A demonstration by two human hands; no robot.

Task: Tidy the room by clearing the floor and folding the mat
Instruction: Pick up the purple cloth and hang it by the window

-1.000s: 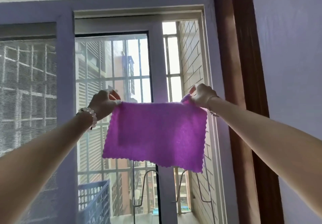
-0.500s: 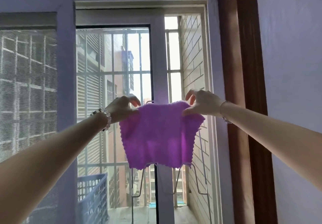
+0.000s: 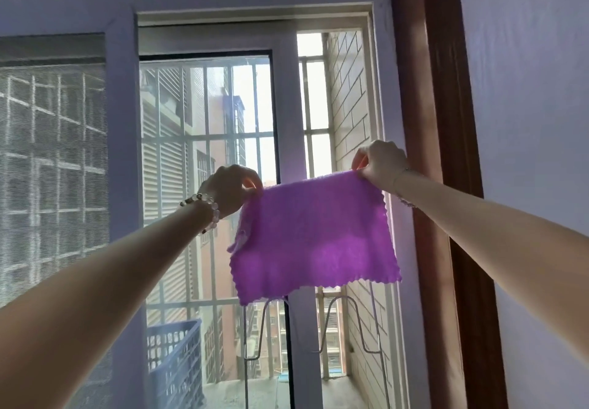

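Both arms are out in front of me, up toward the window. My left hand (image 3: 231,190) pinches the purple cloth (image 3: 314,236) at its 10 o'clock corner, thumb and fingertips closed on the edge and the other fingers curled in. My right hand (image 3: 381,163) pinches the 2 o'clock corner the same way, with the knuckles toward me. The right hand is higher than the left, so the top edge runs tilted, rising toward 2 o'clock. The cloth hangs in the air between my hands, spread nearly flat and touching nothing else, with light glowing through it. Its scalloped bottom edge dips toward 7 o'clock, and the left side curls in on itself just under my left hand. A bead bracelet (image 3: 207,211) sits on my left wrist. Behind the cloth stands the pale window frame (image 3: 288,122). A bent wire rack (image 3: 360,322) shows past the cloth at 6 o'clock. A blue slatted basket (image 3: 175,364) stands at 7 o'clock on the balcony. A brown wooden frame (image 3: 446,153) runs up at 3 o'clock.
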